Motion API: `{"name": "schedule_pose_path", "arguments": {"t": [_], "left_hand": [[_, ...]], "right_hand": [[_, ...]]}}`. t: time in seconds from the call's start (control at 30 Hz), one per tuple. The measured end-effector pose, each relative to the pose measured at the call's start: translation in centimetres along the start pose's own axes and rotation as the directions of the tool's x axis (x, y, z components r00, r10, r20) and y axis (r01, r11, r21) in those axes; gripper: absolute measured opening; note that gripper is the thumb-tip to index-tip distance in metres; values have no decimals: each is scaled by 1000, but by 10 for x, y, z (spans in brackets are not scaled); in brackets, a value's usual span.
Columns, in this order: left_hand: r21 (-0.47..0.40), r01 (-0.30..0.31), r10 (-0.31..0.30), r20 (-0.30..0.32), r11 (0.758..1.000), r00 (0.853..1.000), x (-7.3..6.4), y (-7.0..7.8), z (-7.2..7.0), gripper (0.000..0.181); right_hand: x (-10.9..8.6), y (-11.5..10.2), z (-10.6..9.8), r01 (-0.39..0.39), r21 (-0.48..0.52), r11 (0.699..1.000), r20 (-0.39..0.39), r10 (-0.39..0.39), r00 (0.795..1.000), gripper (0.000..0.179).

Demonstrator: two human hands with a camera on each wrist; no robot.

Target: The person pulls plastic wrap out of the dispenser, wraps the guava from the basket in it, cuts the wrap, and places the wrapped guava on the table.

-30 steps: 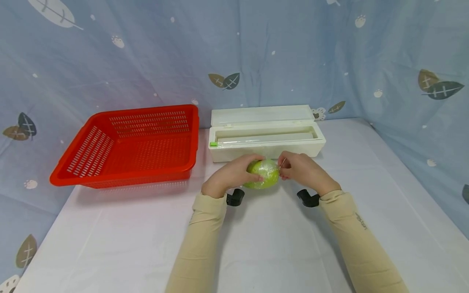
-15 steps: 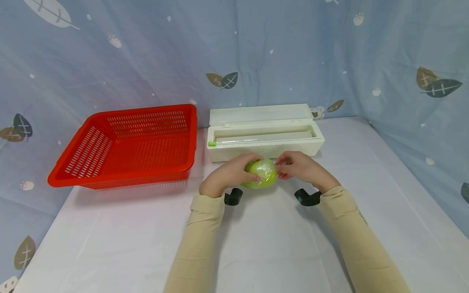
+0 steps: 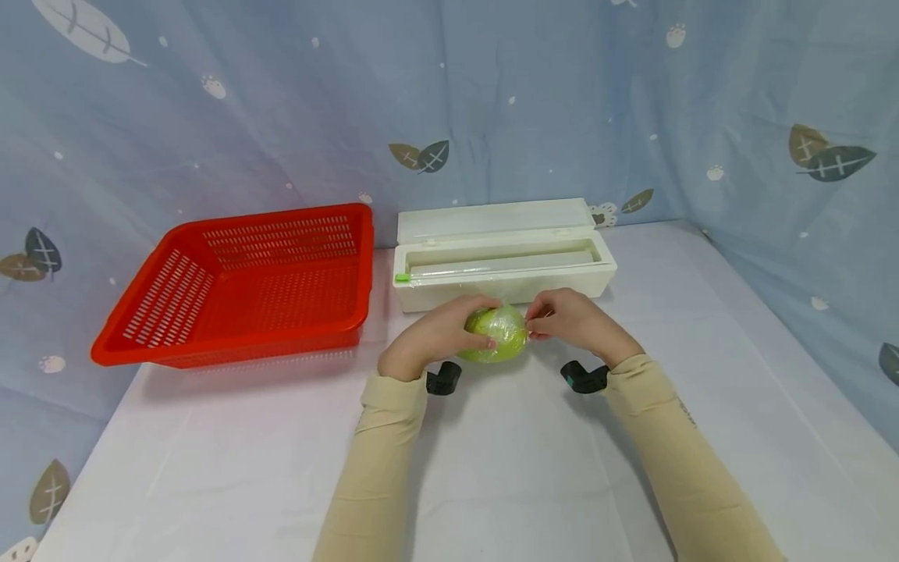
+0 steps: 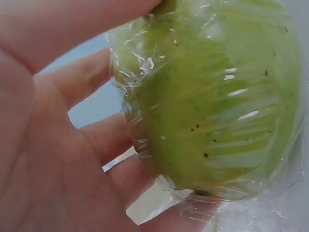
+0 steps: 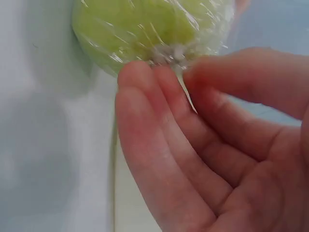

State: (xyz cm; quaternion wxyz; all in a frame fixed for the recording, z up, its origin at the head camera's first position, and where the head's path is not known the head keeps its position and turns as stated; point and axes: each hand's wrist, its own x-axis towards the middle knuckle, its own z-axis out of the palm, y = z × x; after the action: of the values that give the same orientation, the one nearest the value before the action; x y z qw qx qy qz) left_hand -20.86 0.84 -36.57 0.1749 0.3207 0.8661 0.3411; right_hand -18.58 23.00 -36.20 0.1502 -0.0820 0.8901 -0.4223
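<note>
A yellow-green fruit [image 3: 500, 343] with small dark specks, wrapped in clear cling film [image 4: 241, 104], is held just in front of the white box. My left hand [image 3: 442, 336] grips it from the left, thumb on the near side and fingers curled round the far side. Wrinkled film stands out from the fruit in the left wrist view. My right hand [image 3: 572, 321] is at the fruit's right end. Its fingertips pinch the film where it bunches up, as the right wrist view shows; the exact pinch point is partly hidden by the fingers.
Behind the hands stands a long white cling film box [image 3: 506, 289], lid raised, with a roll [image 3: 513, 263] inside and a green slider [image 3: 403, 278] on its front edge. A red slotted basket [image 3: 232, 343] sits at the left on the white-covered table [image 3: 232, 468].
The right fingers have closed in more tightly at the fruit's right end. The left hand keeps its grip on the fruit. The whole head view has shifted slightly.
</note>
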Motion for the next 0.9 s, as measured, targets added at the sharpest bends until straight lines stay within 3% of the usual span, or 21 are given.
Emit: {"name": "schedule_pose_path", "arguments": {"t": [0.1, 0.23, 0.4, 0.63, 0.9], "left_hand": [[-6, -1, 1, 1, 1000, 1000, -1, -1, 0, 56], [-7, -4, 4, 8, 1000, 1000, -2, -1, -1, 57], [10, -29, 29, 26, 1000, 999, -2, -1, -2, 59], [28, -78, 76, 64, 997, 995, -2, -1, -3, 61], [6, -125, 124, 65, 992, 990, -1, -7, -4, 59]], "right_hand": [[0, -1, -3, 17, 9, 1000, 0, -17, 1000, 22], [2, 0, 0, 34, -33, 999, -31, -35, 999, 44], [12, 6, 16, 41, 2, 999, 26, -41, 999, 73], [19, 6, 36, 43, 124, 991, 95, -55, 994, 75], [23, 11, 41, 45, 185, 982, 94, -63, 994, 81]]}}
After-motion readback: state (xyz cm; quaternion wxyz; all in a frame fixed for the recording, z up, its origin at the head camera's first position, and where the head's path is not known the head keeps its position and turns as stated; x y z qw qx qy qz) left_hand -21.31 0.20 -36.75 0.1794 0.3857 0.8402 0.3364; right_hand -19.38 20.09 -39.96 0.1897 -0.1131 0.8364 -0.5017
